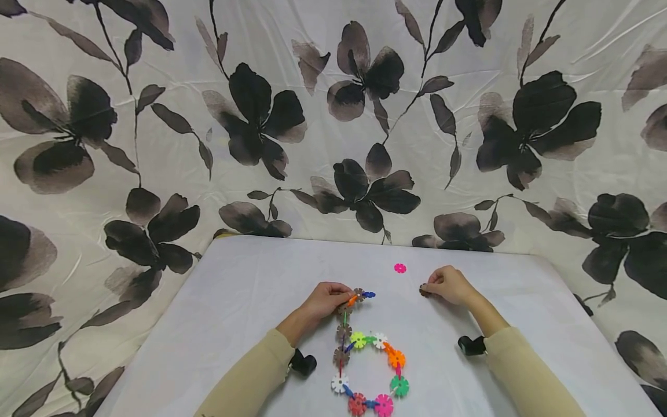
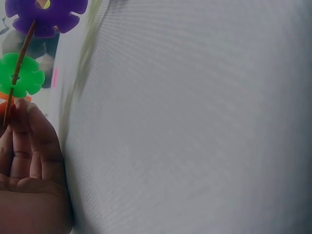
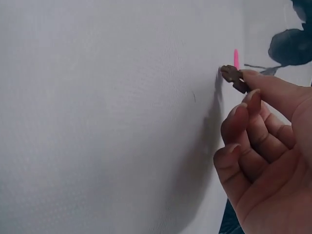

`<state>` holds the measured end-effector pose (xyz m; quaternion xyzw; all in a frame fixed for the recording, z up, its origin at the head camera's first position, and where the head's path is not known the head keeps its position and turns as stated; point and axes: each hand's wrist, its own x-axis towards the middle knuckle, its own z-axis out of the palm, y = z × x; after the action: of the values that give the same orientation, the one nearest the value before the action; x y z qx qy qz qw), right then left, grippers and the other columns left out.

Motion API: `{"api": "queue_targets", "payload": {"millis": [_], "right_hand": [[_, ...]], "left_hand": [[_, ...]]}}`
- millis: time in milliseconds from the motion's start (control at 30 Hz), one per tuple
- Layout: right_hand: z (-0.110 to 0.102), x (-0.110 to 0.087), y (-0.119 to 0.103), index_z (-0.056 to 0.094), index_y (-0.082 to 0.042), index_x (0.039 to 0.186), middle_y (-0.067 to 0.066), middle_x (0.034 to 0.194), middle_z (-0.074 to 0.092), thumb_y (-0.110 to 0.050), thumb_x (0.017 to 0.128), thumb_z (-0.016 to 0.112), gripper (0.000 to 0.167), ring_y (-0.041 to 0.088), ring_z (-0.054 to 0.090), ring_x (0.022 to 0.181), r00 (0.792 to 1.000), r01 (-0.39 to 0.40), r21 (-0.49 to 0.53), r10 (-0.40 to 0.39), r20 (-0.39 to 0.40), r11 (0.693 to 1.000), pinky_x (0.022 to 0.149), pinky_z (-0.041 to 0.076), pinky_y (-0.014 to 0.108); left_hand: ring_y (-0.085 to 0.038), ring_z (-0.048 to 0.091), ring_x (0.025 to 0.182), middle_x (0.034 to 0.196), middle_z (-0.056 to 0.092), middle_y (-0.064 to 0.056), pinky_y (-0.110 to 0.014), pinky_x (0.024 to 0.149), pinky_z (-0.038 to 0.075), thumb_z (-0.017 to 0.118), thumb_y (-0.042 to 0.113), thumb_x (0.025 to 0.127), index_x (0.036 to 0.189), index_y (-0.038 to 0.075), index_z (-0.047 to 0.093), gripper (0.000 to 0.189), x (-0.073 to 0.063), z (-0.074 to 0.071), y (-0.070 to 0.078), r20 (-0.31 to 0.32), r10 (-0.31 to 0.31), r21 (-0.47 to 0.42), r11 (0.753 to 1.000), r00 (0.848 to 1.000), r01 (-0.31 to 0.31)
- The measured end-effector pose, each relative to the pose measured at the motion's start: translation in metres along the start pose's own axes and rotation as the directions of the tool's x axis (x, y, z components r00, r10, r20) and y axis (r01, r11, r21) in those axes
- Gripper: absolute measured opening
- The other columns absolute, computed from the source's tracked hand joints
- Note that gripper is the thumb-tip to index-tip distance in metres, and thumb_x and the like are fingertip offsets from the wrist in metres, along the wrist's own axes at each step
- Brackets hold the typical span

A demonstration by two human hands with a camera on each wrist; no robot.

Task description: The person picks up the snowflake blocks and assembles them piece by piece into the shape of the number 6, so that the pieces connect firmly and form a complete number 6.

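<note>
A chain of colourful notched plastic discs lies on the white table, with a loop that includes an orange disc and a green disc. Its brown tail runs up to my left hand, which pinches an orange disc near the chain's far end. A blue disc tips that end. Close up in the left wrist view are a purple disc and a green disc. Apart from the chain, my right hand pinches a loose brown notched disc between thumb and fingertips.
One loose pink disc lies toward the back of the white table, between and beyond the hands. Behind the table's far edge hangs a floral curtain. Black wrist cameras sit by the left cuff and right cuff.
</note>
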<state>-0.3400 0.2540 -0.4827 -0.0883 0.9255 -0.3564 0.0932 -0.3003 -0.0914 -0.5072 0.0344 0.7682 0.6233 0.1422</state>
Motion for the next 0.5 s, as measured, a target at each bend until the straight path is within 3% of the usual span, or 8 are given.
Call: {"api": "queue_targets", "payload": {"millis": [200,500], "right_hand": [[0.006,-0.009,-0.01,0.069,-0.003,0.083,0.002,0.065,0.064,-0.02,0.096,0.074,0.021,0.013,0.055,0.057,0.998,-0.012,0.117,0.005,0.06,0.993,0.053,0.047,0.025],[0.02,-0.017,-0.032,0.072,0.004,0.089,0.004,0.07,0.068,-0.015,0.097,0.071,0.02,0.011,0.057,0.061,0.986,0.101,0.273,-0.132,0.101,0.957,0.055,0.049,0.022]], "left_hand": [[-0.008,0.06,0.075,0.097,0.074,-0.005,-0.023,0.063,0.049,0.068,0.013,0.099,0.108,-0.002,0.075,0.019,-0.001,0.0,-0.001,-0.006,0.018,0.005,1.0,1.0,-0.018],[-0.009,0.06,0.075,0.096,0.074,-0.004,-0.023,0.063,0.049,0.067,0.013,0.1,0.108,-0.001,0.075,0.018,0.0,0.0,-0.002,0.004,0.017,-0.001,1.0,1.0,-0.017]]}}
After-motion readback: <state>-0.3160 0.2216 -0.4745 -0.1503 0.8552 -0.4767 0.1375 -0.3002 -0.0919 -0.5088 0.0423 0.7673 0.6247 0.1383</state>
